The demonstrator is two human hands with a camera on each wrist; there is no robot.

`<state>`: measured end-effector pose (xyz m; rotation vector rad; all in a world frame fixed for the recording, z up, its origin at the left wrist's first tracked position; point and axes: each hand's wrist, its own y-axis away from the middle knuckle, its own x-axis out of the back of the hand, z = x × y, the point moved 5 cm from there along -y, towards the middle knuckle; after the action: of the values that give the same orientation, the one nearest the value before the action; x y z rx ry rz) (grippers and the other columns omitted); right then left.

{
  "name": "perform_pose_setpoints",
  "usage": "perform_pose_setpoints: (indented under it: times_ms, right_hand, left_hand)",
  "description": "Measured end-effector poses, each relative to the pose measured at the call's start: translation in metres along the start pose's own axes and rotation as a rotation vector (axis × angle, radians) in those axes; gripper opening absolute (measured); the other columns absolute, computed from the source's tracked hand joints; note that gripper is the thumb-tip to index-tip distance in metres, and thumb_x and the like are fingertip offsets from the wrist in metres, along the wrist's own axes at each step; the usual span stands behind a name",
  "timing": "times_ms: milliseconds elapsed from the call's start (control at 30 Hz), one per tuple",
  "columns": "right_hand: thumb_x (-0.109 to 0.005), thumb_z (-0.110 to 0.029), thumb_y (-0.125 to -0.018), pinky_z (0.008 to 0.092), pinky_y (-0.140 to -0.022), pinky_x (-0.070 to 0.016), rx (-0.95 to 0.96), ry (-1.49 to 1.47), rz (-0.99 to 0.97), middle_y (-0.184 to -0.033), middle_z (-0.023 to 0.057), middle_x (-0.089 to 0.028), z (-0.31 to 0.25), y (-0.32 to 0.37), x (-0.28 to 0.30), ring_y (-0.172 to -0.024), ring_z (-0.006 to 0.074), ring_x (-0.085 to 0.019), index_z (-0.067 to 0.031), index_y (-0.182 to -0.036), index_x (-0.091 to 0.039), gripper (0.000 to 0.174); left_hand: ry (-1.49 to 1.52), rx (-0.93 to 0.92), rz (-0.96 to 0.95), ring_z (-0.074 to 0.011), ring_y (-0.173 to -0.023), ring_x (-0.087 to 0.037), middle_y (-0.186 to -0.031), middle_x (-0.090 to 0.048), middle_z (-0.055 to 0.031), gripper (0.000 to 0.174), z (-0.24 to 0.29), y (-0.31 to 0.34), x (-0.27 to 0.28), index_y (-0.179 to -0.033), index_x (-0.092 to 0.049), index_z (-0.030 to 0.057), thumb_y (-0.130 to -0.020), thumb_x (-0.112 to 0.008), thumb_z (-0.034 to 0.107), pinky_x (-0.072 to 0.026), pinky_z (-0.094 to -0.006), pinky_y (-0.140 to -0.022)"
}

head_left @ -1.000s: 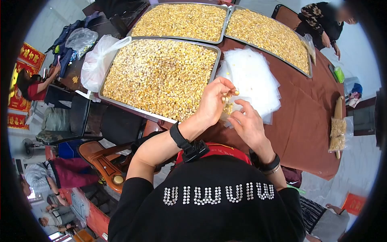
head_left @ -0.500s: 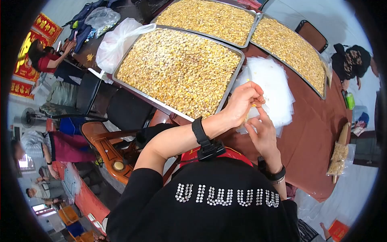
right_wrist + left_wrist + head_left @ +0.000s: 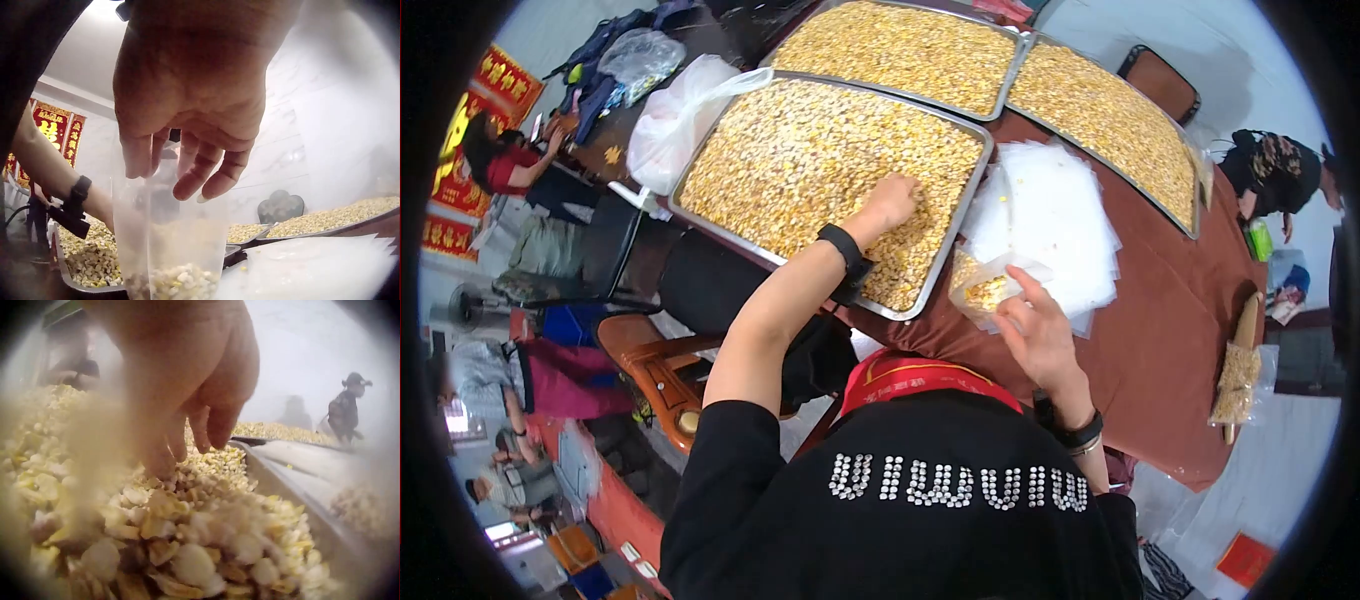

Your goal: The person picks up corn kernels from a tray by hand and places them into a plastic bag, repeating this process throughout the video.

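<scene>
My left hand [image 3: 890, 203] reaches into the yellow-and-white kernels [image 3: 785, 160] of the nearest metal tray [image 3: 953, 229]. In the left wrist view, the fingers of this hand [image 3: 194, 369] point down, their tips among the kernels [image 3: 190, 562]. Right of the tray, my right hand [image 3: 1040, 338] pinches the upper edge of a clear plastic bag [image 3: 982, 292]. The right wrist view has the bag [image 3: 181, 240] hanging upright below the hand [image 3: 190, 94], with kernels in its bottom.
A stack of flat clear bags [image 3: 1055, 215] lies beside the tray on the brown tablecloth [image 3: 1155, 355]. Two more kernel trays stand behind. A white plastic bag [image 3: 668, 135] sits at the left tray edge, and a filled bag [image 3: 1236, 385] at the far right.
My left hand has moved left from above the small bag into the near tray, its fingertips now in the kernels. My right hand has stayed at the small bag.
</scene>
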<state>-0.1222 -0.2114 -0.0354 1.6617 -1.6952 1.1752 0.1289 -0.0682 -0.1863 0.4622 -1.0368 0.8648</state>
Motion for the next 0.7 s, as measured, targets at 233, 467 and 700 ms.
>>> perform_pose_setpoints:
  times_ms: [233, 467, 700]
  right_hand:
    - [-0.061, -0.018, -0.079, 0.0397, -0.079, -0.0475, 0.066, 0.060, 0.034, -0.118, 0.0142, -0.050, -0.002, 0.001, -0.004, -0.091, 0.0301, -0.057, -0.0072, -0.083, -0.060, 0.011]
    - [-0.055, -0.019, -0.081, 0.0427, -0.084, -0.0438, 0.014, 0.073, 0.030, -0.125, 0.0164, -0.045, 0.002, 0.004, 0.000, -0.099, 0.0341, -0.053, -0.0064, -0.087, -0.059, 0.015]
    - [-0.054, -0.016, -0.081, 0.0415, -0.081, -0.0441, 0.057, 0.074, 0.123, -0.126, 0.0186, -0.044, 0.016, -0.022, 0.010, -0.094, 0.0326, -0.052, -0.0055, -0.090, -0.054, 0.014]
  left_hand:
    - [-0.381, -0.363, -0.209, -0.0303, -0.098, -0.052, -0.093, -0.058, -0.0122, 0.022, 0.033, 0.018, -0.026, -0.096, -0.057, 0.0045, -0.078, -0.053, 0.017, -0.0427, -0.0391, -0.082]
    - [-0.077, -0.385, -0.267, -0.0395, -0.086, -0.054, -0.091, -0.054, -0.0205, 0.023, 0.057, 0.039, 0.006, -0.100, -0.054, 0.0028, -0.080, -0.056, 0.013, -0.0452, -0.0448, -0.072]
    - [1.075, 0.495, -0.238, -0.0120, -0.058, -0.048, -0.071, -0.052, 0.0020, 0.015, 0.010, 0.040, 0.017, -0.091, -0.057, 0.0080, -0.085, -0.056, 0.022, -0.0369, -0.0254, -0.048]
